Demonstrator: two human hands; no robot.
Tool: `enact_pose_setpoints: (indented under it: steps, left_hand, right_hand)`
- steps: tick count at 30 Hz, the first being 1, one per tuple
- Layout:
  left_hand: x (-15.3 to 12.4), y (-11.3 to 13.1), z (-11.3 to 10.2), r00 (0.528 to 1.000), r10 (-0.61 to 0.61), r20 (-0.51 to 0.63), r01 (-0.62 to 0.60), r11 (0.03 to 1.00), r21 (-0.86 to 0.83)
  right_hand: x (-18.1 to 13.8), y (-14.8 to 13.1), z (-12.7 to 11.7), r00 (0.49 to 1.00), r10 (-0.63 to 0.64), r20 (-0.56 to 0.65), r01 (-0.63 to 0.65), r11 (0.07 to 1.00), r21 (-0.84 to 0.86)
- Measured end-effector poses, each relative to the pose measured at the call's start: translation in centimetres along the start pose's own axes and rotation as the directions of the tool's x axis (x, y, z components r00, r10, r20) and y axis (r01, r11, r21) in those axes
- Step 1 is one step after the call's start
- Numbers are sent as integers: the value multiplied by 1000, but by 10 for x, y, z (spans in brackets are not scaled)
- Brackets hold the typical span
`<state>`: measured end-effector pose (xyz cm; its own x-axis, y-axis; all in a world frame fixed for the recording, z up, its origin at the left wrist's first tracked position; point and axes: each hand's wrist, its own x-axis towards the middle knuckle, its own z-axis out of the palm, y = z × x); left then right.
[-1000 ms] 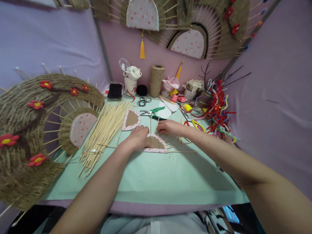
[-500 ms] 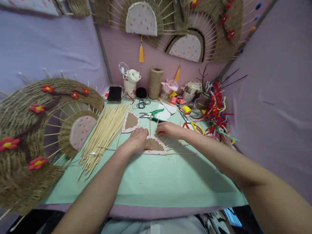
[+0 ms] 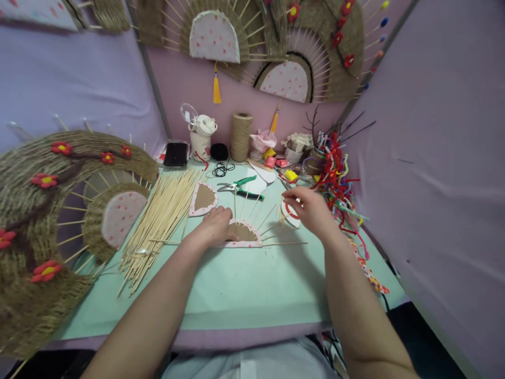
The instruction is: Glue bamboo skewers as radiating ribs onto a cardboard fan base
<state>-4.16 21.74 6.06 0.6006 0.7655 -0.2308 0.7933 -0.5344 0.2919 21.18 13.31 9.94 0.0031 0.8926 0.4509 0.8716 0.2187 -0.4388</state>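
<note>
A half-round cardboard piece (image 3: 245,231) with a pink-dotted cloth rim lies flat on the table, thin sticks fanning out from its curved edge. My left hand (image 3: 216,225) grips its left side, fingers bent and thumb on the cardboard. Off to the right, my right hand (image 3: 310,208) is closed in a pinch at the upper end of a short bamboo stick (image 3: 283,215). Beneath that hand, a white and red ring-like item (image 3: 292,215) is partly covered. A second cloth-rimmed cardboard piece (image 3: 204,199) lies behind my left hand.
Many bamboo sticks (image 3: 161,221) are heaped at left, beside a large twine fan (image 3: 89,200). Green-handled pliers (image 3: 246,188) lie behind the work. A twine spool (image 3: 240,137), a white cup (image 3: 201,142) and coloured pipe cleaners (image 3: 335,173) line the back and right.
My right hand has left the fanned sticks and moved right to the short sticks. My left hand stays on the cardboard. The view has shifted slightly to the right.
</note>
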Motion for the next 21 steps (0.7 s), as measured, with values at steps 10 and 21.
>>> enact_pose_setpoints:
  steps: [10, 21]
  left_hand:
    - [2, -3, -1, 1000, 15, 1, -15, 1000, 9]
    - [2, -6, 1, 1000, 13, -6, -13, 1000, -18]
  right_hand:
    - [-14, -10, 66, 973, -68, 219, 88, 992, -87]
    - [2, -11, 76, 959, -54, 279, 120, 966, -227]
